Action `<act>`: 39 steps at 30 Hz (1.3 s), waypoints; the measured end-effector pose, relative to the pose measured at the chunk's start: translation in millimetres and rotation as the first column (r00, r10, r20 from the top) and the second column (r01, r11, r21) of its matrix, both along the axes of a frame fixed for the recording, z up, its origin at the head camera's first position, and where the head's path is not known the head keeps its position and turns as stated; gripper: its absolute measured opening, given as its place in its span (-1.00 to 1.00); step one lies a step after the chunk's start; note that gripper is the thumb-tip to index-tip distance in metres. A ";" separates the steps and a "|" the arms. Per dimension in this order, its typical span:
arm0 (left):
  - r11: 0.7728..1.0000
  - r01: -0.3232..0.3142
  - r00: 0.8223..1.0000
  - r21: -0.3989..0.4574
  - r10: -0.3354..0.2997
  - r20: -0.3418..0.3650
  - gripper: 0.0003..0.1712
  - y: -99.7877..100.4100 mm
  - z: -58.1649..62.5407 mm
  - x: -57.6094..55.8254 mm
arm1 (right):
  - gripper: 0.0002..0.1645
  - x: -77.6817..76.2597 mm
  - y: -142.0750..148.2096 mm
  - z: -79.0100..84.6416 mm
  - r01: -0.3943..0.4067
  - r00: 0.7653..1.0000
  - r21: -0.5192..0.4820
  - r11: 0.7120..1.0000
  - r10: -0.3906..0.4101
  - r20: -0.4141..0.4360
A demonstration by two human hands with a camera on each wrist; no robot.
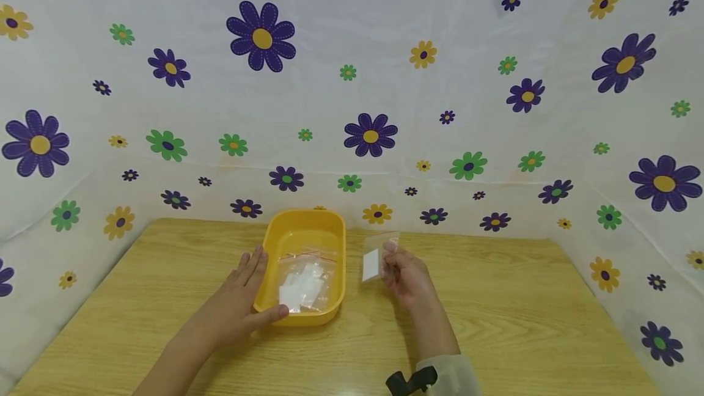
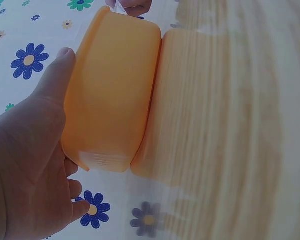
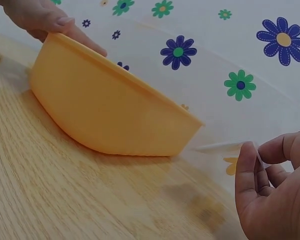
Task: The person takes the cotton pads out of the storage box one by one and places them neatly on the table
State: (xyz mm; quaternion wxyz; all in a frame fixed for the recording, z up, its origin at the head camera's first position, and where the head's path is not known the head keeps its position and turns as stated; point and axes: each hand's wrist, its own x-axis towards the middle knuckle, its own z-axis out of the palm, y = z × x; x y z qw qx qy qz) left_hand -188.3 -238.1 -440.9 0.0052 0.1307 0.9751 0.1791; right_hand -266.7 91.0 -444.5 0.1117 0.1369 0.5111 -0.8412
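A yellow plastic tub [image 1: 340, 261] stands on the wooden table. In it lies a heap of clear zip bags [image 1: 302, 286] with white pieces inside. My left hand [image 1: 236, 301] rests against the tub's near left corner, thumb over the near rim and straight fingers along the left side. To the right of the tub, my right hand [image 1: 408, 274] pinches a small clear zip bag [image 1: 379, 242] holding a white rectangular piece [image 1: 371, 265]. This bag is held up, apart from the tub. The right wrist view shows the bag only edge-on, between thumb and fingers.
The wooden table [image 1: 506, 298] reaches a white cloth backdrop [image 1: 319, 102] printed with purple, yellow and green flowers, which also hangs at both sides. The tub stands close to the table's back edge. A black strap mount [image 1: 411, 380] sits on the right wrist.
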 end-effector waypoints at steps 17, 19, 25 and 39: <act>1.000 0.003 1.000 0.015 -0.003 -0.002 0.31 0.8 1.3 0.9 | -0.49 -1.8 -5.4 -6.4 -0.002 1.000 0.036 0.999 0.001 0.016; 1.000 0.004 1.000 0.013 -0.004 -0.004 0.31 0.9 1.6 0.5 | -0.50 -2.2 -6.4 -6.8 -0.009 1.000 0.048 0.999 0.008 0.011; 1.000 0.006 1.000 0.016 -0.006 -0.003 0.32 1.0 2.1 0.1 | -0.47 -0.8 -8.0 -7.4 -0.054 0.999 0.078 0.995 0.054 0.002; 1.000 0.008 1.000 0.019 -0.008 0.002 0.32 0.3 0.2 0.7 | -0.54 0.2 -12.8 -17.3 -0.081 0.993 0.250 0.965 0.101 -0.066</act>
